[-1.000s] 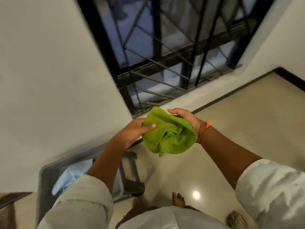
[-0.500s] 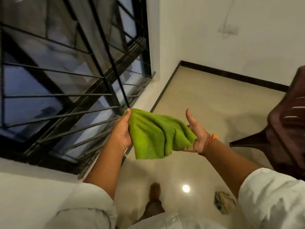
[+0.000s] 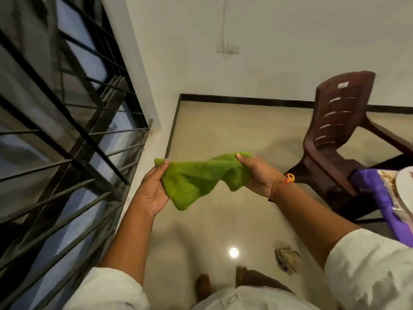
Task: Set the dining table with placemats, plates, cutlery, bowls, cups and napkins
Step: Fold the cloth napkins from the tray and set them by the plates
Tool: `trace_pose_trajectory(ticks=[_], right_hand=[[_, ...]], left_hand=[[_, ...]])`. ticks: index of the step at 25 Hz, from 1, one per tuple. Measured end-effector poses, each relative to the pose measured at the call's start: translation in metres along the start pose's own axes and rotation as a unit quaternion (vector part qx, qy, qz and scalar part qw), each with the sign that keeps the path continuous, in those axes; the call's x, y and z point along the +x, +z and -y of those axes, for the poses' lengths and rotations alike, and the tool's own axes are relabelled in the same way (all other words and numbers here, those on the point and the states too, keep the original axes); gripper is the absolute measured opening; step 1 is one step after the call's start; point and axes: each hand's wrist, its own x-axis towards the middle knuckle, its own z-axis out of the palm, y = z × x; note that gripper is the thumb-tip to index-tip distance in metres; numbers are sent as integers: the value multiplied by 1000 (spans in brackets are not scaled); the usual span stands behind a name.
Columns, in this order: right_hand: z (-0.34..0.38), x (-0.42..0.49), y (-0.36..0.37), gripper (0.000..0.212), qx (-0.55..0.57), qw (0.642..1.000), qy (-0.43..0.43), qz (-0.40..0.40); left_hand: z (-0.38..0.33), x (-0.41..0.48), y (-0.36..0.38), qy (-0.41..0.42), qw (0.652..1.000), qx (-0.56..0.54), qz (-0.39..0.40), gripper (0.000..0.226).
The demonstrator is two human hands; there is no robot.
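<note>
Green napkin (image 3: 199,180) stretched between left hand (image 3: 152,193); right hand (image 3: 257,175) seemingly pinching.

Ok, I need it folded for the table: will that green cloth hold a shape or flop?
Probably floppy: the green cloth sags and twists between the left hand and right hand. Likely light, since thumb pinches at its corners carry it.

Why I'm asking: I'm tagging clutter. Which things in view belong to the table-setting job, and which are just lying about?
Job: green napkin, pinched by the left hand and gripped by the right hand; purple mat and white plate at the right edge.
Lying about: brown chair; crumpled scrap on the floor; wall switch; window grille.
</note>
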Motion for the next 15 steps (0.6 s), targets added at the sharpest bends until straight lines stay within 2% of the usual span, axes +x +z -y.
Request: trace_pose_trajectory(ticks=[4,8,10,13,15], right_hand=[[28,-9,-46,38,-47,986,-40,-155],[54,-30,-115,36,22,972,-65,-226],[64,-43,-152,34,16,960,-83,-267],[76,-63,-214,29,5,918,-103,-383],[85,-76,-252,41,-9,888,-116,-444]], left_hand=[[6,41,54,-40,997,42,52,22],[32,85,123,-47,985,114,125,24],[47,105,161,-57,974,166,142,25],[75,142,224,-78,958,230,150,20],[93,166,271,-81,940,291,157,23]])
